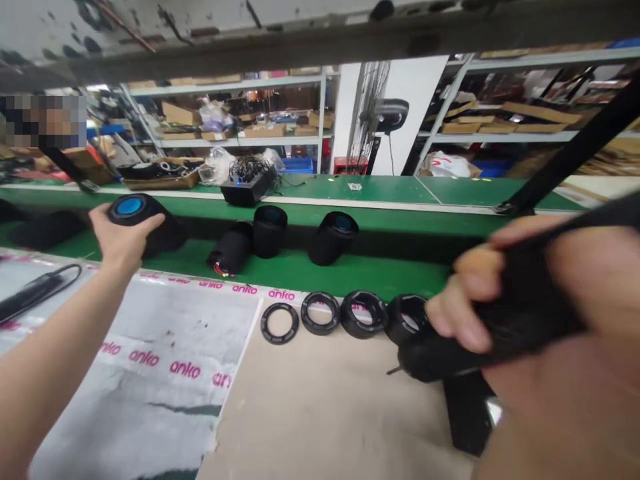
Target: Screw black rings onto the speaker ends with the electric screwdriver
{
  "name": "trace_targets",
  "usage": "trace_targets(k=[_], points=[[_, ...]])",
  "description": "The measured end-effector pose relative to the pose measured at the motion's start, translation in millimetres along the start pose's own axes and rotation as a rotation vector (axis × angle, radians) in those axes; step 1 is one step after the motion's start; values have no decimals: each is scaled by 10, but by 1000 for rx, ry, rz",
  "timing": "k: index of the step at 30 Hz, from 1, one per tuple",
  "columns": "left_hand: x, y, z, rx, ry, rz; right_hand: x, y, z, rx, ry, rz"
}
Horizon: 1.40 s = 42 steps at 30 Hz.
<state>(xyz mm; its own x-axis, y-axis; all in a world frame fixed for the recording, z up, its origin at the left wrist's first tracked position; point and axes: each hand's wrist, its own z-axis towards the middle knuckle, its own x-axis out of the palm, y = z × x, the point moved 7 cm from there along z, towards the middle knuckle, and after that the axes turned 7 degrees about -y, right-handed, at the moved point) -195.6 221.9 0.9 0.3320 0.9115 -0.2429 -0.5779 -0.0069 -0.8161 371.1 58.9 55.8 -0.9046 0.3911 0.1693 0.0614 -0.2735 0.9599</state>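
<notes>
My left hand (123, 233) grips a black cylindrical speaker (163, 230) with a blue disc on its end, at the green belt on the left. Close to the camera on the right, my right hand (480, 293) is wrapped round a black power tool (530, 293), blurred, its narrow end pointing left. Beside the tool's tip, a row of black rings (280, 305) lies along the top of the beige board (320, 413). More black cylinders stand on the belt (395, 270): one with a blue top (334, 239), another beside a tipped one (233, 248) showing red wires.
A black box with cables (249, 187) sits on the raised green ledge (390, 190). A black handled tool (35, 293) lies on the printed sheet (165, 320) at left. Slanted black posts rise on both sides, and a beam crosses overhead. Shelves and a blurred person are behind.
</notes>
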Motion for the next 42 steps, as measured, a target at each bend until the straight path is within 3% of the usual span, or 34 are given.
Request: trace_targets(k=[2,5,8,11,13,16,20,24,28,31,34,36,39,42], points=[[-271,-130,-226,98,34,-3,319,-110,-61,117,47,-51],[-721,-388,-786,265,190,-18,811,-484,-231,260,347,-391],[-1153,-525,-1452,280,416,-92,1210,-907,-474,188,640,-753],[-1488,-547,-2090,258,635,-202,1484,-1282,-688,60,746,-927],[-1623,-506,-2453,191,744,-282,1576,-1520,-791,25,775,-1028],[-1699,-457,-2861,59,807,-409,1630,-1770,-855,2,785,-1165],[-1635,-462,-3195,-115,851,-487,1657,-1745,-893,-4,775,-1221],[-1566,-507,-3349,-230,904,-486,1469,-1259,-969,48,749,-1107],[-1496,-604,-3506,-242,973,-450,903,-620,-1080,195,644,-976],[-1413,-774,-3701,-243,1060,-479,441,-294,-1240,326,525,-801],[-1331,-996,-3885,-233,1190,-516,71,-191,-1443,419,451,-727],[-1293,-1138,-3934,-153,1255,-516,-145,-206,-1555,473,390,-687],[-1257,-1284,-3938,10,1315,-504,-423,-270,-1678,530,294,-628],[-1253,-1339,-3928,111,1309,-494,-563,-325,-1778,558,274,-568]])
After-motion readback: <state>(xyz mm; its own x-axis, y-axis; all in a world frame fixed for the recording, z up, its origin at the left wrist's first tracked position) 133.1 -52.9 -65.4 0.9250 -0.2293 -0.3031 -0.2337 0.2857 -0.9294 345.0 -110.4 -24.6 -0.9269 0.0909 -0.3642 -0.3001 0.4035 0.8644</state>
